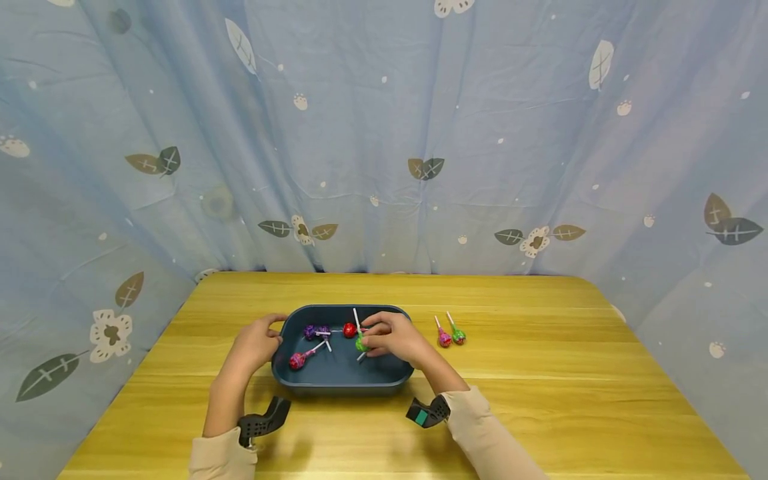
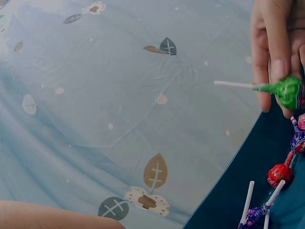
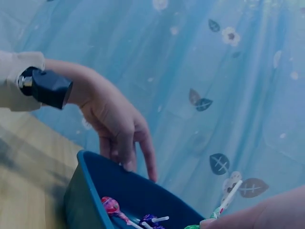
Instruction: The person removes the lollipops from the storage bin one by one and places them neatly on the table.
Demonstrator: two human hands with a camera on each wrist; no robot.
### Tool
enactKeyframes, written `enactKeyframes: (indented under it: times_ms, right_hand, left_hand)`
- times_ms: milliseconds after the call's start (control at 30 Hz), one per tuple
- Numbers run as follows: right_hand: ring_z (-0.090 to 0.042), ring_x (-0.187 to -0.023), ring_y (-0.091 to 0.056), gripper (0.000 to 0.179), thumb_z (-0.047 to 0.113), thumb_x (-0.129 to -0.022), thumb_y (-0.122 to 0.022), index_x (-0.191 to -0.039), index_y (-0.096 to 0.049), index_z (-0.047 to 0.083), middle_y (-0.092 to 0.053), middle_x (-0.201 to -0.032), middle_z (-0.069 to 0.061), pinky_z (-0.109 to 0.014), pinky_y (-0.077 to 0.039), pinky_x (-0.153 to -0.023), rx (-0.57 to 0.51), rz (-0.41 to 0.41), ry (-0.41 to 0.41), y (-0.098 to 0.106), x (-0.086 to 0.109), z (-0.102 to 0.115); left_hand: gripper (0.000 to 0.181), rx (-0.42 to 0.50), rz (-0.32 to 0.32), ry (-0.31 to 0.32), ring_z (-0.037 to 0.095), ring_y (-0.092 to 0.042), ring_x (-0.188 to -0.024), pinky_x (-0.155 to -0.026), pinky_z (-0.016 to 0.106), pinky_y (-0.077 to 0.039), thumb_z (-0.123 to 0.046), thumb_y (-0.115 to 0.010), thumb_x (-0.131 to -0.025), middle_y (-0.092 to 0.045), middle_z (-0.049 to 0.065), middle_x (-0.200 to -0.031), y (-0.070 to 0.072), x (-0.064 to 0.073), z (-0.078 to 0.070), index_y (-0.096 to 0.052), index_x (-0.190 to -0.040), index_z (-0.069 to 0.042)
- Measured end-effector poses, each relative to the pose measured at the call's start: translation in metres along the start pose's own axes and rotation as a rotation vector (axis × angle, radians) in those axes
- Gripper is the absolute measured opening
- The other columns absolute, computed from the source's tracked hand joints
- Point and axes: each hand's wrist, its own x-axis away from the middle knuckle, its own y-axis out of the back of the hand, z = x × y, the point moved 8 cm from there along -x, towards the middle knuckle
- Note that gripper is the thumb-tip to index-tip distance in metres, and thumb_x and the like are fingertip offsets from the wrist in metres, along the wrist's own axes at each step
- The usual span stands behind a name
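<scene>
A dark blue plastic bin (image 1: 342, 380) stands on the table, holding several wrapped lollipops. Over its right half, my right hand (image 1: 390, 337) pinches a green lollipop (image 2: 288, 91) by its wrapped head, the white stick pointing away from the fingers. My left hand (image 1: 257, 343) is at the bin's left end, its fingertips touching the rim, as the right wrist view shows. Inside lie a pink lollipop (image 1: 297, 361), purple lollipops (image 1: 309, 332) and a red lollipop (image 2: 279, 175). Others in the bin are partly hidden by my right hand.
Right of the bin, a pink lollipop (image 1: 444, 339) and another green lollipop (image 1: 459, 336) lie side by side on the wooden table (image 1: 540, 373). A pale blue patterned curtain (image 1: 372, 133) hangs behind the table and along both sides.
</scene>
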Motion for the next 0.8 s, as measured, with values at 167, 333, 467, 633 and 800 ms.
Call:
enactKeyframes:
  times_ms: [167,333,467,633,800]
  right_hand:
    - [-0.036,-0.091,-0.067,0.036,0.001,-0.092,-0.062,-0.124,-0.053,-0.010,-0.066,-0.105,-0.020,-0.046,-0.053,-0.079,-0.033,-0.002,0.014,0.005,0.008,0.002]
    - [-0.038,-0.094,-0.065,0.036,0.004,-0.092,-0.063,-0.125,-0.054,-0.009,-0.066,-0.104,-0.018,-0.046,-0.052,-0.080,-0.033,-0.015,0.010,0.012,0.016,0.004]
    - [-0.040,-0.097,-0.064,0.036,0.004,-0.093,-0.062,-0.126,-0.054,-0.009,-0.066,-0.103,-0.017,-0.050,-0.050,-0.082,-0.051,-0.034,-0.004,0.019,0.021,0.004]
    - [-0.042,-0.103,-0.062,0.040,0.007,-0.094,-0.061,-0.129,-0.051,-0.010,-0.062,-0.110,-0.021,-0.050,-0.050,-0.083,-0.069,-0.051,0.004,0.030,0.023,0.005]
    - [-0.034,-0.103,-0.062,0.042,0.010,-0.095,-0.061,-0.131,-0.050,-0.009,-0.060,-0.117,-0.022,-0.046,-0.052,-0.083,-0.060,-0.073,0.002,0.041,0.025,0.007]
  left_hand:
    - [0.043,-0.011,0.001,-0.006,0.019,-0.050,-0.058,-0.054,0.033,-0.039,0.001,-0.051,-0.091,-0.064,0.014,-0.085,-0.001,0.000,0.000,-0.050,-0.134,0.004]
    - [0.043,-0.018,0.001,-0.010,0.020,-0.053,-0.063,-0.055,0.034,-0.041,0.000,-0.052,-0.092,-0.066,0.017,-0.092,0.000,0.000,-0.002,-0.051,-0.134,0.004]
    - [0.043,-0.018,0.002,-0.012,0.020,-0.053,-0.063,-0.055,0.034,-0.041,0.000,-0.051,-0.091,-0.066,0.016,-0.091,-0.001,0.000,-0.002,-0.051,-0.134,0.004]
    - [0.043,-0.018,0.004,-0.011,0.020,-0.053,-0.063,-0.055,0.033,-0.040,0.000,-0.051,-0.092,-0.065,0.018,-0.093,0.000,0.000,-0.001,-0.050,-0.135,0.004]
    - [0.044,-0.011,0.009,-0.002,0.019,-0.051,-0.059,-0.054,0.032,-0.040,0.000,-0.051,-0.092,-0.065,0.016,-0.090,0.000,0.000,0.000,-0.049,-0.135,0.004]
